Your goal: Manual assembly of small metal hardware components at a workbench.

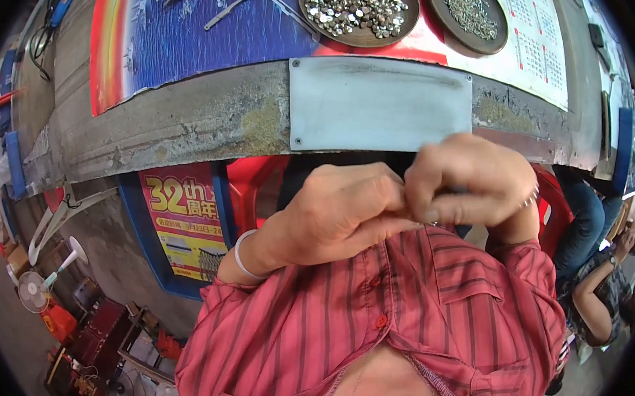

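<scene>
My left hand [347,205] and my right hand [471,178] meet in front of my chest, just off the table's near edge. The fingers of both are closed and pressed together where they touch. Whatever is between them is too small or too hidden to name. Slight motion blur softens the right hand. Beyond my hands, a pale metal plate [380,98] is screwed to the table edge. On the table stands a brown dish [313,29] heaped with small shiny round metal pieces. To its right, a smaller brown dish [441,24] holds many tiny metal parts.
A blue and red printed sheet [196,41] covers the table [173,134]. Tweezers [241,4] and thin metal strips lie near the far edge. A red stool [254,184] shows under the table. Another person [597,296] sits at right; a fan [33,288] stands at left.
</scene>
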